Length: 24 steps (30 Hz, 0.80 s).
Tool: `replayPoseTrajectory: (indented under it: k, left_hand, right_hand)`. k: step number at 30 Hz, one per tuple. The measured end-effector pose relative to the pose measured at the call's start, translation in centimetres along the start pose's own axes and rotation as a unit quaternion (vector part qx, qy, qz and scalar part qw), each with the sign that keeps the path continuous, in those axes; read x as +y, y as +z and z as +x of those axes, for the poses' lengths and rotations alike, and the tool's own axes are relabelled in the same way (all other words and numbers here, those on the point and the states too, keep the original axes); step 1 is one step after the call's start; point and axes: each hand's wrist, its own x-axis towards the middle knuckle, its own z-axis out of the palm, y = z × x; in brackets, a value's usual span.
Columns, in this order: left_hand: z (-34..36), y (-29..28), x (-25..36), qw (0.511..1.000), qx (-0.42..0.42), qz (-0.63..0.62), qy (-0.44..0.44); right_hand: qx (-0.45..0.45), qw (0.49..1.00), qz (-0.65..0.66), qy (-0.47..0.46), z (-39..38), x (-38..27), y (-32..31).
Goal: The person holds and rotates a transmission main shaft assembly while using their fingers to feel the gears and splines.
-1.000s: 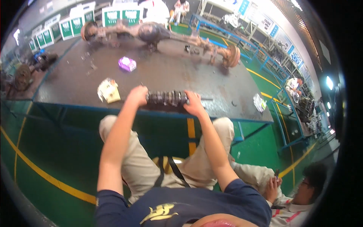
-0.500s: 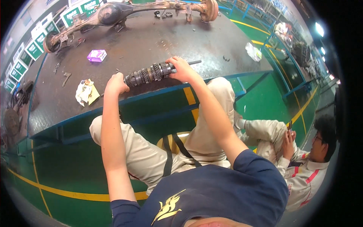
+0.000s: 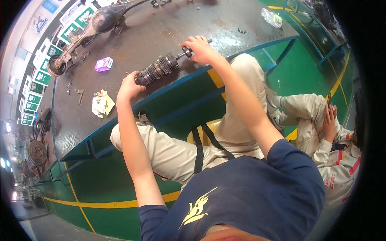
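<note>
A gear shaft [image 3: 161,67] with several dark toothed gears lies slantwise along the near edge of the metal workbench. My left hand [image 3: 130,85] is closed round its left end. Towards the other end, my right hand [image 3: 198,49] grips a dark ring-shaped part [image 3: 186,52] on the shaft. A short length of bare shaft shows between that part and the gear stack. The thin shaft tip sticks out beyond my right hand. The fingers' undersides are hidden.
On the workbench [image 3: 132,52] lie a purple box [image 3: 103,64], crumpled yellow-white paper [image 3: 103,103], a small metal fork-like piece [image 3: 81,96] and a plastic bag [image 3: 272,18]. A rusty axle housing [image 3: 103,20] stretches across the back left. Another person [image 3: 333,152] sits at right holding a phone.
My right hand has drawn the ring-shaped part away from the gear stack, opening a gap on the shaft. My left hand keeps hold of its end. The view has turned.
</note>
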Motion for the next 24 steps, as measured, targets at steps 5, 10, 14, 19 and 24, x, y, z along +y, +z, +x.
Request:
replayPoseTrajectory:
  k: [5,10,14,19,24]
  left_hand:
    - [0.4,0.7,-0.8,1.0,0.001,-0.024,0.01]
    - [0.6,1.1,-0.5,1.0,0.017,0.001,0.013]
    - [1.6,1.6,-1.2,0.999,0.037,0.009,0.03]
    - [2.2,1.7,-1.6,0.998,0.02,0.005,0.051]
    - [2.6,2.8,-0.5,0.995,0.045,0.022,0.082]
  right_hand:
    - [0.045,0.998,0.014,-0.03,-0.7,0.7,0.2]
    - [0.045,0.999,0.026,-0.011,-0.7,1.6,-0.1]
    - [0.061,0.996,-0.054,0.029,-0.8,2.2,0.6]
    - [0.053,0.994,0.083,0.049,0.2,-0.1,-0.2]
    - [0.016,0.997,0.029,0.071,-0.9,-1.9,-1.4]
